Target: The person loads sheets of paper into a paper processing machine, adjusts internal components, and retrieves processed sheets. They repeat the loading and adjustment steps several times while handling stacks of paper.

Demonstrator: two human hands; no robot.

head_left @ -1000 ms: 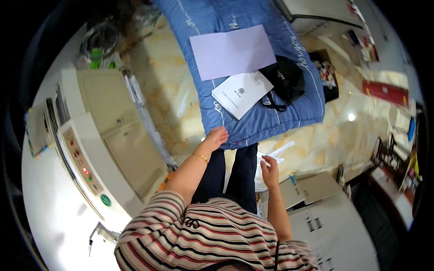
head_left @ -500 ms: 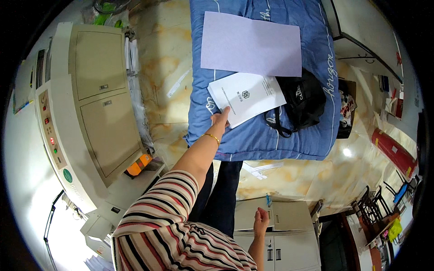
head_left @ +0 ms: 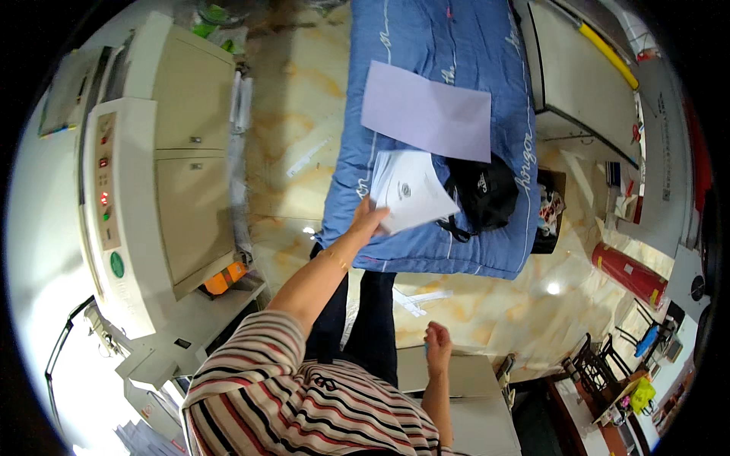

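My left hand reaches forward from the left and is closed on the near left edge of a stack of white printed papers. The stack looks raised and bowed, its edge blurred by motion. Just beyond it lies a large pale lilac sheet. Touching or nearly touching the stack's right side is a black bag with straps. All of these are over a blue quilt with white lettering. My right hand hangs low at my right side, fingers curled, with nothing visible in it.
On the left stands a cream machine cabinet with a button panel. An orange object sits near its base. Paper strips lie on the marbled floor. A red roll and dark chairs are at the right.
My left hand has lifted the papers, which now bow and tilt. My right hand is a little higher. The whole view has shifted, so the quilt and cabinet appear displaced.
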